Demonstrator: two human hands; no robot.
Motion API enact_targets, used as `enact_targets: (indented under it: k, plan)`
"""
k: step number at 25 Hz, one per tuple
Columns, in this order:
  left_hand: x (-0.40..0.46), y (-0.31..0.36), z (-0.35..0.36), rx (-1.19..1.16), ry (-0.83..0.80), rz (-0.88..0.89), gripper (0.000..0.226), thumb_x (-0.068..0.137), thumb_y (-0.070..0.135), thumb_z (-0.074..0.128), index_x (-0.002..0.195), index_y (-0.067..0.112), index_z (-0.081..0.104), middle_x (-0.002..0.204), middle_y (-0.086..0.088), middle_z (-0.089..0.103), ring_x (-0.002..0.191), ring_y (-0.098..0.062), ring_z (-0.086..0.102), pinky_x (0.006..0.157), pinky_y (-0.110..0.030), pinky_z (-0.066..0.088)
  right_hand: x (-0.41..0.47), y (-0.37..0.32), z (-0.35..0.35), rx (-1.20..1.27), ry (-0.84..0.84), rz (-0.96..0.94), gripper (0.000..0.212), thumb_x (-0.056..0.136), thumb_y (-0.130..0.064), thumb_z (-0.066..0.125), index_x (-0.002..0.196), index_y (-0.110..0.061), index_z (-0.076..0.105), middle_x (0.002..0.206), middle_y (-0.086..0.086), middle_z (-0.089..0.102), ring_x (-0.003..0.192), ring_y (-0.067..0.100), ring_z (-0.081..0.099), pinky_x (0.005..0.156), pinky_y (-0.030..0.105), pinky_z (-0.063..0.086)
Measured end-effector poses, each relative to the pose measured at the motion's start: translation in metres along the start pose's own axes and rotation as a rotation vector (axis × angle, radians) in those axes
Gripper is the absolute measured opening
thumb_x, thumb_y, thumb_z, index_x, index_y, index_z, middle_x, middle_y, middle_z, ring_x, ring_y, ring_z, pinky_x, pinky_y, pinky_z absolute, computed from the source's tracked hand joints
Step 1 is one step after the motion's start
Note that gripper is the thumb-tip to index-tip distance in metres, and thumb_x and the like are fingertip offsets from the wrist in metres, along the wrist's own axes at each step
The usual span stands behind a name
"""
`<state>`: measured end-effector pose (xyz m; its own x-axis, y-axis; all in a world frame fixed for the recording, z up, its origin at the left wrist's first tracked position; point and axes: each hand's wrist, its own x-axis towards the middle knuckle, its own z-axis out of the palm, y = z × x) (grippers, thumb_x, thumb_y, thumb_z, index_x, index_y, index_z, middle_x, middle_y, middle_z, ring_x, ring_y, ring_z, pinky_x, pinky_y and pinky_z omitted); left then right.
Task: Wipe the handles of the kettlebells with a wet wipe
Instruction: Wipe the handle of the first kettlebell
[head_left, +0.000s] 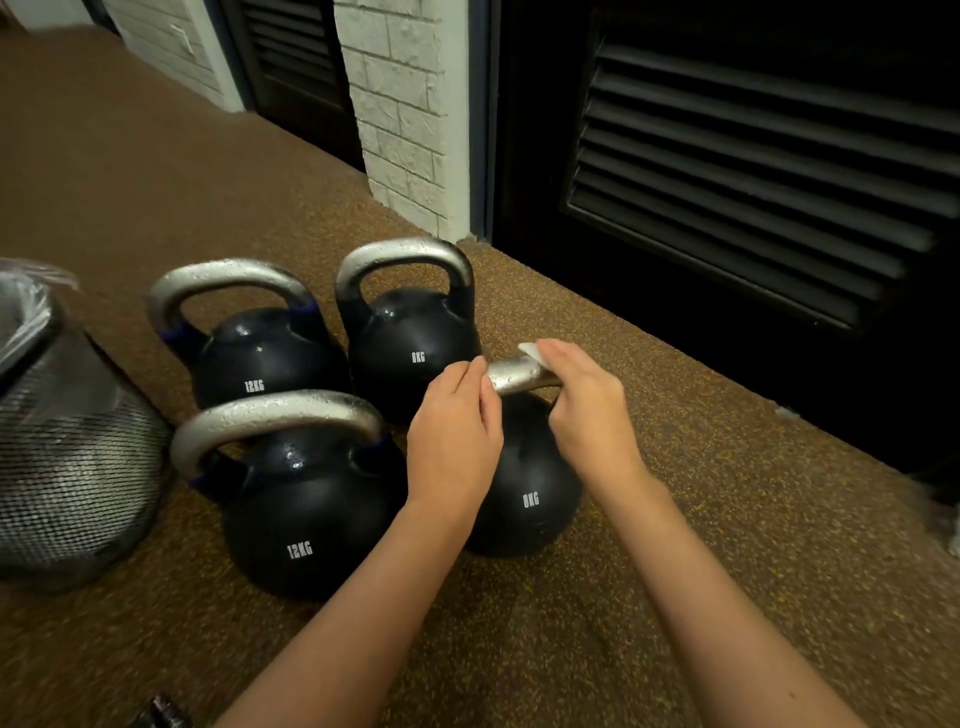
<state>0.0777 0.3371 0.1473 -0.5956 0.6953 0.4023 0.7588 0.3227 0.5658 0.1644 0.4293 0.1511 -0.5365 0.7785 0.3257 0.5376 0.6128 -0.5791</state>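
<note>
Speckled brown rubber gym floor (649, 597) beside dark louvred doors (753, 182). On it, four black round kettlebells with silver metal handles, two by two. Nearest right one, the black 8 kg kettlebell (524, 499), directly under both hands. Its silver handle (519, 375) running left to right between them. Left hand (452, 447) curled round the handle's left end, steadying. Right hand (587, 400) gripping the right end through a white wet wipe (531, 349). Likely next: sliding the wipe leftward along the bar.

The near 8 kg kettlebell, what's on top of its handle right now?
Both hands: the left hand grips one end, the right hand presses a white wet wipe on the other. Bare handle shows between; the ends are covered.
</note>
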Motion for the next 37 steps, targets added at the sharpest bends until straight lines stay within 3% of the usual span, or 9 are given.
enact_targets:
  k: [4,7,10,15,17,20,25,30,37]
  plan:
    - [0.003,-0.004,-0.007,-0.076,-0.018,-0.034,0.034,0.096,0.019,0.041,0.124,0.007,0.056,0.12,-0.004,0.06,0.11,-0.014,0.056,0.091,-0.017,0.038,0.016,-0.014,-0.008,-0.112,-0.12,-0.039,0.045,0.078,0.011,0.045,0.116,-0.007,0.061,0.123,0.008,0.06,0.116,0.027,0.052,0.101,0.034,0.038]
    - [-0.001,-0.009,-0.009,-0.078,-0.025,-0.036,0.036,0.096,0.02,0.041,0.128,0.008,0.052,0.125,-0.004,0.057,0.115,-0.014,0.053,0.092,-0.017,0.036,0.0,-0.014,-0.013,-0.119,-0.148,-0.143,0.053,0.077,0.015,0.044,0.123,-0.006,0.058,0.131,0.009,0.056,0.128,0.023,0.045,0.109,0.023,0.024]
    - [-0.011,-0.014,-0.006,-0.06,-0.075,-0.002,0.044,0.096,0.023,0.042,0.138,0.011,0.04,0.138,-0.002,0.045,0.129,-0.012,0.04,0.102,-0.018,0.03,-0.001,-0.008,-0.017,-0.138,-0.105,-0.075,0.055,0.079,0.015,0.043,0.129,-0.007,0.052,0.137,0.009,0.051,0.133,0.021,0.04,0.111,0.026,0.023]
    - [-0.026,-0.025,0.006,0.029,-0.114,0.095,0.06,0.093,0.035,0.03,0.146,0.009,0.019,0.152,-0.007,0.024,0.142,-0.017,0.017,0.115,-0.039,0.024,-0.007,-0.019,-0.01,-0.178,-0.17,-0.207,0.061,0.079,0.014,0.049,0.135,-0.011,0.047,0.14,0.004,0.047,0.135,0.018,0.037,0.108,0.017,0.019]
    - [-0.027,-0.026,0.008,0.037,-0.105,0.099,0.061,0.092,0.035,0.027,0.146,0.008,0.019,0.151,-0.008,0.025,0.141,-0.017,0.019,0.114,-0.04,0.026,-0.013,-0.009,-0.014,-0.158,-0.174,-0.184,0.063,0.079,0.016,0.048,0.136,-0.011,0.044,0.144,0.002,0.043,0.139,0.018,0.032,0.11,0.019,0.014]
    - [-0.026,-0.026,0.007,0.039,-0.077,0.097,0.059,0.092,0.033,0.027,0.145,0.008,0.022,0.148,-0.008,0.029,0.139,-0.018,0.024,0.112,-0.04,0.03,0.0,-0.005,-0.013,-0.154,-0.118,-0.099,0.057,0.079,0.015,0.046,0.131,-0.009,0.051,0.139,0.009,0.05,0.132,0.027,0.043,0.112,0.031,0.026]
    - [-0.026,-0.027,0.007,0.008,-0.063,0.109,0.058,0.091,0.031,0.028,0.144,0.007,0.026,0.146,-0.008,0.033,0.137,-0.018,0.029,0.11,-0.037,0.033,-0.01,-0.012,-0.013,-0.128,-0.167,-0.186,0.068,0.076,0.019,0.05,0.134,-0.015,0.048,0.142,0.001,0.045,0.138,0.014,0.033,0.108,0.015,0.009]
    - [-0.025,-0.027,0.008,-0.004,-0.048,0.105,0.055,0.091,0.022,0.038,0.143,0.007,0.028,0.144,-0.009,0.035,0.136,-0.019,0.031,0.11,-0.036,0.034,0.001,-0.005,-0.015,-0.188,-0.184,-0.112,0.072,0.076,0.014,0.056,0.14,-0.014,0.039,0.15,0.004,0.034,0.141,0.018,0.027,0.116,0.033,0.023]
    - [-0.025,-0.028,0.008,-0.02,-0.048,0.109,0.055,0.092,0.015,0.046,0.143,0.007,0.029,0.144,-0.009,0.035,0.136,-0.019,0.031,0.109,-0.036,0.035,-0.017,-0.005,-0.025,-0.11,-0.221,-0.203,0.055,0.091,0.005,0.044,0.142,-0.014,0.035,0.152,0.002,0.029,0.142,0.02,0.022,0.109,0.019,0.01]
